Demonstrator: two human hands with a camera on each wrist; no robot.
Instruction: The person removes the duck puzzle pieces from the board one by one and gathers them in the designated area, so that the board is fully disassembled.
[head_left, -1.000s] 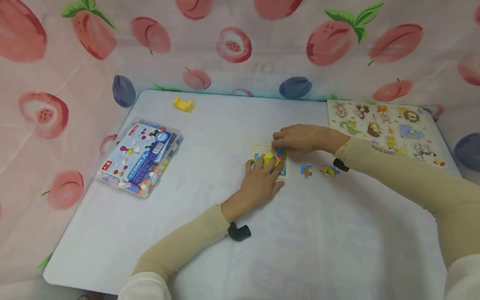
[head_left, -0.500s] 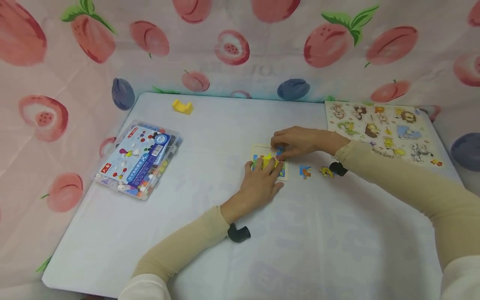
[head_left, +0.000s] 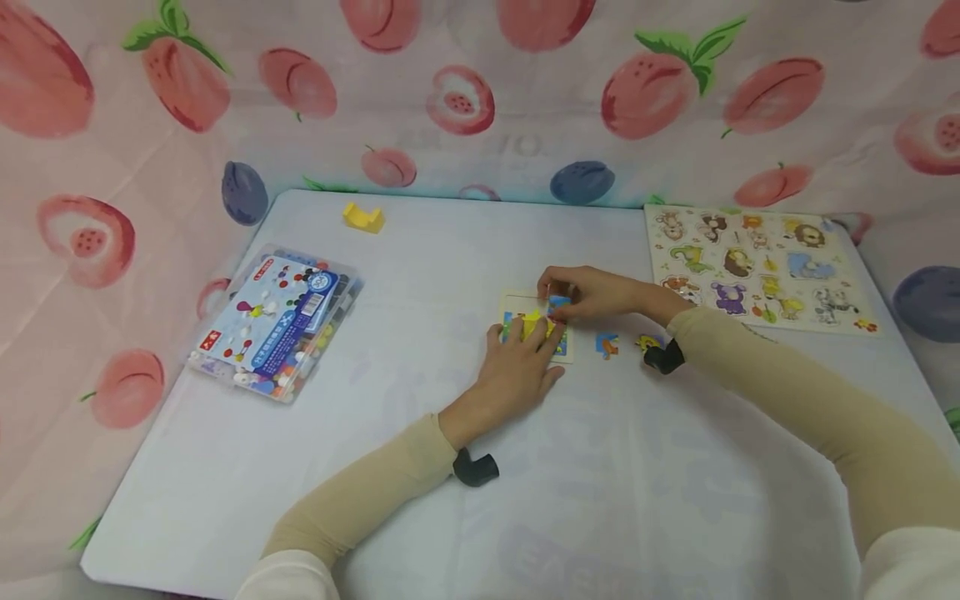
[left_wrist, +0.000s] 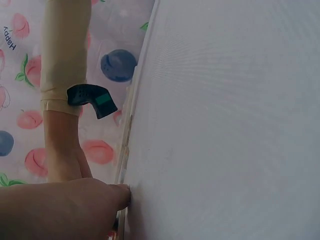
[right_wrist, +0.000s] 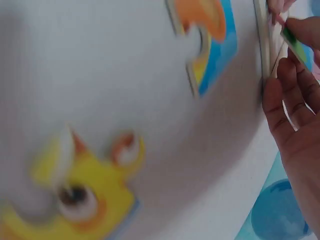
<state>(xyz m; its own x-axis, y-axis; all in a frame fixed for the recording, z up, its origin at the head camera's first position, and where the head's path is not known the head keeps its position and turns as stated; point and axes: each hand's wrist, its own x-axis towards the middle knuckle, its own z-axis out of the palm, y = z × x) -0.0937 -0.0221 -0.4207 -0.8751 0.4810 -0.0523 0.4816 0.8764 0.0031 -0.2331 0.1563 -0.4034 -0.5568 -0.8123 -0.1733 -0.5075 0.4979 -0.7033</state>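
Observation:
A small jigsaw board [head_left: 514,300] with a pale frame lies flat on the white table. My left hand [head_left: 513,375] rests on it with fingers spread, covering much of its picture. At the board's upper right, my right hand [head_left: 596,293] pinches a puzzle piece [right_wrist: 299,49] between thumb and fingers; in the right wrist view the piece is tilted on edge. To the right of the board lie two loose pieces: a blue and orange one [head_left: 607,345] and a yellow one [head_left: 647,341], partly hidden by the black wrist mount [head_left: 664,357].
A clear plastic case [head_left: 273,321] of small coloured parts lies at the left. Behind it is a yellow cradle-shaped block [head_left: 363,218]. At the back right lies an animal picture board [head_left: 708,287]. Fruit-print cloth [head_left: 525,100] hangs behind the table.
My right hand has drawn slightly up from the board, its thumb and fingers now visibly apart around the tilted piece. The left hand has stayed on the board.

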